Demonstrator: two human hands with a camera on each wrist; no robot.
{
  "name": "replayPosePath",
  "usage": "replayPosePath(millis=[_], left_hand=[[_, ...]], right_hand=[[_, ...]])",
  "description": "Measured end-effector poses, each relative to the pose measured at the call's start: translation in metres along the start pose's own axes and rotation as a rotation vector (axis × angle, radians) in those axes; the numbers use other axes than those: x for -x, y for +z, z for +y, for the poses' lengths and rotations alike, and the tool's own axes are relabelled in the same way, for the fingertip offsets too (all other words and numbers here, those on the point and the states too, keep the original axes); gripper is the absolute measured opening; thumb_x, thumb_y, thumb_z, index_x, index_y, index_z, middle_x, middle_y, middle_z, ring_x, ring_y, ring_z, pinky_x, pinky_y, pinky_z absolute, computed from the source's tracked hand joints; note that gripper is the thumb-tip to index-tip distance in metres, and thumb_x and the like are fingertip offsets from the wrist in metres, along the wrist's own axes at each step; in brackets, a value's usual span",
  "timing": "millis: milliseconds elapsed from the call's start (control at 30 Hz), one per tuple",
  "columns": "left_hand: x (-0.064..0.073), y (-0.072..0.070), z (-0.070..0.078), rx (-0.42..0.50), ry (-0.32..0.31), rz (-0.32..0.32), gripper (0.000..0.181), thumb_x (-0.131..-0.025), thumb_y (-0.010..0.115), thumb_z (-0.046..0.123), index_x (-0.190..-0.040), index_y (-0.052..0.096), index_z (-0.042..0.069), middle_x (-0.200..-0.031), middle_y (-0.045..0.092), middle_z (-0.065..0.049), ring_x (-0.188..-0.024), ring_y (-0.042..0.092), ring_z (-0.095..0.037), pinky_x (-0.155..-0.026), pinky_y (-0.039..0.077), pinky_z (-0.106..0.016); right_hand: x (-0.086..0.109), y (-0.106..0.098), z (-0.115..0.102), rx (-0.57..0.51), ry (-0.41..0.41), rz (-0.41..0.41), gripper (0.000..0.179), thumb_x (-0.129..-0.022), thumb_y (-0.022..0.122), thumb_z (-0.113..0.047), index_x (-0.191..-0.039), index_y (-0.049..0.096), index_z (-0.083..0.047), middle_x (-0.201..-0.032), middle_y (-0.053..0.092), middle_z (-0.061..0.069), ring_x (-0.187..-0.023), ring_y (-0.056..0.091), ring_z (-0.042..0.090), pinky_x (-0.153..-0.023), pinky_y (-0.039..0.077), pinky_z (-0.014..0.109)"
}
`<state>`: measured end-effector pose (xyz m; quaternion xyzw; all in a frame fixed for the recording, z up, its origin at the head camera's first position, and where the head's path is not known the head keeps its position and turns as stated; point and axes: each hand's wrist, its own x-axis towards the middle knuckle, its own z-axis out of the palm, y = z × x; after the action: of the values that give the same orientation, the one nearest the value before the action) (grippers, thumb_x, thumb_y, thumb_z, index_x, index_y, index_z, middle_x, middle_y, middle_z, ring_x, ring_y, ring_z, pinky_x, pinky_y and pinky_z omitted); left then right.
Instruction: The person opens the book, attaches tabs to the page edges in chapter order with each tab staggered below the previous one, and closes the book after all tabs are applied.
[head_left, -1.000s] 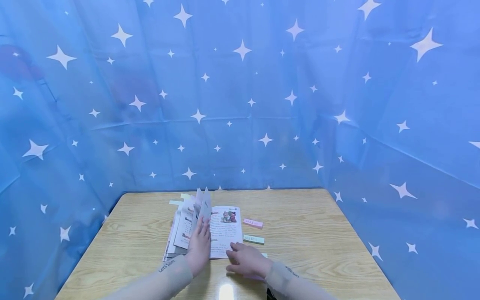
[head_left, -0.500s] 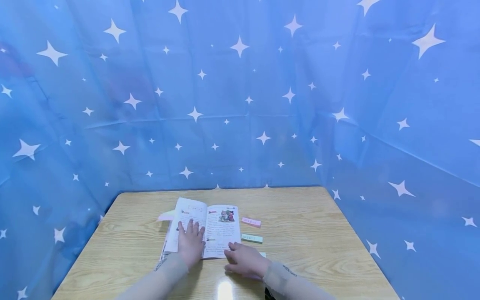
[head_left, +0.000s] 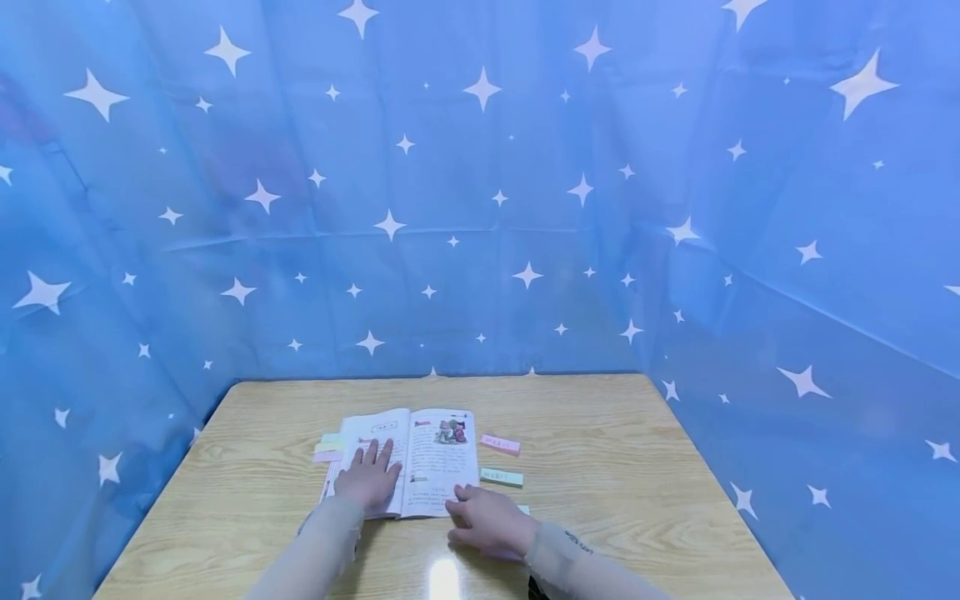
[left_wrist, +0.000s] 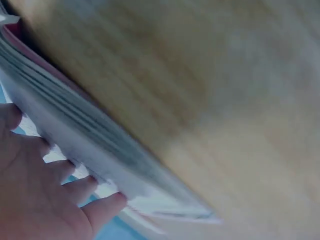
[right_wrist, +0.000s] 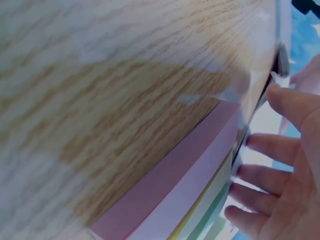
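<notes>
An open book [head_left: 442,471] with printed pages and a small coloured picture lies flat on the wooden table. My left hand [head_left: 367,483] rests on its left page, fingers straight and spread. In the left wrist view, that hand [left_wrist: 55,190] lies over the stacked page edges [left_wrist: 115,145]. At the lower corner of the right page, my right hand [head_left: 491,521] touches the book with loosely extended fingers. Pale sticky tabs [head_left: 327,451] stick out from the book's left edge. A purple sticky-note pad [right_wrist: 195,170] is beside the right hand, mostly hidden in the head view.
A pink sticky-note pad [head_left: 500,445] and a green one [head_left: 502,477] lie right of the book. Another pale pad [head_left: 524,509] is partly covered by the right hand. A blue curtain with white stars [head_left: 450,192] surrounds the wooden table [head_left: 615,467].
The raised pages have come down onto the left side, and my left hand has moved left with them onto the left page. The right hand stays at the lower right corner.
</notes>
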<state>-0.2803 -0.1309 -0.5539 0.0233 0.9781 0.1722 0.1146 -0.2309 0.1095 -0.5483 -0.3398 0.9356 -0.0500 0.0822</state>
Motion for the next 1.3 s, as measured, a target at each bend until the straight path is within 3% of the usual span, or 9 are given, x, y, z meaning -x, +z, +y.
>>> replayPosePath(millis=[133,233,300,367,467,600,767,1067,1300], left_hand=[[-0.002,0.002,-0.003,0.033,0.006,-0.005,0.061,-0.103,0.032,0.042,-0.154,0.024,0.011,-0.159,0.016,-0.019,-0.142,0.009,-0.047,-0.109,0.010,-0.069],[-0.003,0.003,-0.002,0.047,0.012,0.001,0.061,-0.103,0.031,0.042,-0.154,0.024,0.011,-0.159,0.015,-0.019,-0.143,0.008,-0.047,-0.110,0.007,-0.069],[-0.004,0.005,-0.001,0.046,0.013,0.010,0.061,-0.103,0.030,0.042,-0.154,0.024,0.011,-0.159,0.014,-0.019,-0.143,0.007,-0.046,-0.110,0.006,-0.068],[-0.005,0.009,0.000,0.038,0.017,0.024,0.060,-0.103,0.029,0.042,-0.154,0.025,0.011,-0.159,0.015,-0.019,-0.143,0.008,-0.046,-0.110,0.006,-0.069],[-0.005,0.013,0.002,0.017,0.019,0.031,0.059,-0.103,0.028,0.043,-0.154,0.025,0.012,-0.159,0.016,-0.018,-0.144,0.008,-0.045,-0.110,0.006,-0.068],[-0.003,0.014,0.006,0.008,0.029,0.037,0.059,-0.103,0.028,0.043,-0.154,0.026,0.012,-0.159,0.016,-0.017,-0.144,0.009,-0.044,-0.111,0.006,-0.067],[0.000,0.013,0.005,0.008,0.023,0.046,0.059,-0.104,0.028,0.042,-0.154,0.026,0.013,-0.159,0.016,-0.017,-0.144,0.009,-0.043,-0.111,0.007,-0.067],[0.005,0.014,-0.004,-0.004,0.039,0.062,0.056,-0.103,0.031,0.044,-0.153,0.031,0.017,-0.158,0.023,-0.015,-0.143,0.015,-0.043,-0.108,0.012,-0.070],[0.001,0.016,-0.007,-0.039,0.053,0.063,0.053,-0.103,0.031,0.041,-0.152,0.034,0.020,-0.157,0.027,-0.012,-0.143,0.019,-0.041,-0.108,0.011,-0.071]], right_hand=[[-0.001,-0.003,-0.002,0.017,-0.011,0.001,0.049,-0.091,0.061,-0.049,-0.130,0.062,-0.018,-0.136,0.056,0.011,-0.122,0.055,0.022,-0.100,0.046,0.033],[-0.003,-0.006,-0.003,0.052,-0.047,0.039,0.037,-0.090,0.063,-0.048,-0.112,0.070,-0.018,-0.118,0.065,0.005,-0.097,0.063,0.014,-0.082,0.053,0.026],[-0.005,-0.007,-0.003,0.066,-0.079,0.071,0.027,-0.090,0.064,-0.045,-0.097,0.069,-0.020,-0.101,0.066,-0.001,-0.078,0.060,0.009,-0.068,0.051,0.022],[-0.008,-0.009,-0.004,0.065,-0.096,0.098,0.023,-0.089,0.065,-0.044,-0.093,0.069,-0.021,-0.097,0.065,-0.003,-0.074,0.058,0.008,-0.064,0.049,0.021],[-0.011,-0.010,-0.006,0.032,-0.094,0.096,0.032,-0.089,0.065,-0.044,-0.109,0.072,-0.019,-0.115,0.066,0.003,-0.095,0.065,0.016,-0.079,0.053,0.027],[-0.018,-0.010,-0.010,-0.013,-0.072,0.083,0.047,-0.088,0.064,-0.046,-0.128,0.064,-0.021,-0.137,0.055,0.008,-0.121,0.056,0.024,-0.099,0.047,0.034],[-0.029,-0.008,-0.014,-0.061,-0.091,0.091,0.054,-0.089,0.064,-0.045,-0.135,0.058,-0.018,-0.143,0.050,0.008,-0.127,0.050,0.025,-0.104,0.042,0.036],[-0.049,0.001,-0.010,-0.165,-0.207,0.074,0.070,-0.091,0.064,-0.041,-0.147,0.040,-0.007,-0.153,0.036,0.009,-0.138,0.037,0.024,-0.112,0.030,0.034],[-0.055,0.004,-0.011,-0.095,-0.235,0.073,0.076,-0.089,0.064,-0.047,-0.151,0.035,-0.012,-0.155,0.032,0.001,-0.135,0.040,0.030,-0.108,0.037,0.043]])
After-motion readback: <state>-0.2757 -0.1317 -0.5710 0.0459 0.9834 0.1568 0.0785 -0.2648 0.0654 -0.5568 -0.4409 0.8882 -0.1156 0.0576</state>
